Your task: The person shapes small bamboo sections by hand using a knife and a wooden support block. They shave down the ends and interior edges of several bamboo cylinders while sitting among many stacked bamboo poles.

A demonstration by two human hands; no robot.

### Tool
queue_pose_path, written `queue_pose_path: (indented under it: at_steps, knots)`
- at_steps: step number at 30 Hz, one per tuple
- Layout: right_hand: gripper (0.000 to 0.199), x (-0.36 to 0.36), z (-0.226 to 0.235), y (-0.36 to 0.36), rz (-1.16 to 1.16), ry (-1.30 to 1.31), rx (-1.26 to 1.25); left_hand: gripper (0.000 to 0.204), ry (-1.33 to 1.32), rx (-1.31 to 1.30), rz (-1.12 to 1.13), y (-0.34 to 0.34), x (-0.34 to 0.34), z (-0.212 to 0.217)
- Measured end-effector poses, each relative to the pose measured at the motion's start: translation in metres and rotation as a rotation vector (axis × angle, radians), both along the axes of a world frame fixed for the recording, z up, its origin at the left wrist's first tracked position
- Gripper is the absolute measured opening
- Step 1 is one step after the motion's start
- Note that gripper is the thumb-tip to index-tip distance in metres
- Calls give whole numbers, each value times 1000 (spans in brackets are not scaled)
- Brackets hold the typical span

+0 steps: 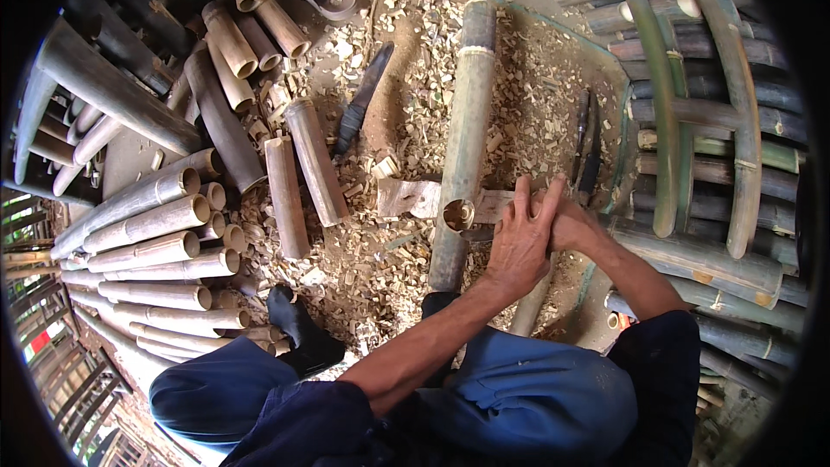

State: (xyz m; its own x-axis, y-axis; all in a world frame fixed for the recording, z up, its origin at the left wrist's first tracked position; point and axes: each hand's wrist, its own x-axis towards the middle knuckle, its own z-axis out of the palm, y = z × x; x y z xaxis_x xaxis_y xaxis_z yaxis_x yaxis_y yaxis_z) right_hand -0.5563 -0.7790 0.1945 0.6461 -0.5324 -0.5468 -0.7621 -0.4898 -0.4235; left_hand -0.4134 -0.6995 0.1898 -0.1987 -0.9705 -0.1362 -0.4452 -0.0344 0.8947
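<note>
A long green-brown bamboo pole [467, 121] lies on a floor of chips, running away from me. It has a round hole [458, 213] cut in its side near my end. A pale flat wooden piece [406, 198] crosses the pole at that hole. My left hand [520, 246] and my right hand [571, 227] are pressed together just right of the hole, closed on the right end of this piece. The left hand lies over the right one, so what the fingers hold is mostly hidden.
Cut bamboo tubes [156, 251] are stacked at the left, with two short sections [303, 169] nearer the pole. A dark-handled blade [363, 99] lies on the chips and more blades [588, 147] on the right. A bent bamboo frame [692, 121] fills the right side. My black-socked foot [298, 333] rests at lower left.
</note>
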Motion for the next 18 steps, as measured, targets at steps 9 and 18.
queue_pose_path:
  at_steps: [9, 18]
  knots:
    - [56, -20, -70, 89, -454, -216, 311, 109, -6, 304, -722, -22, 35, -1]
    - [60, 19, -9, 5, -91, 121, 479, 109, 133, 221, -138, -15, 41, 19]
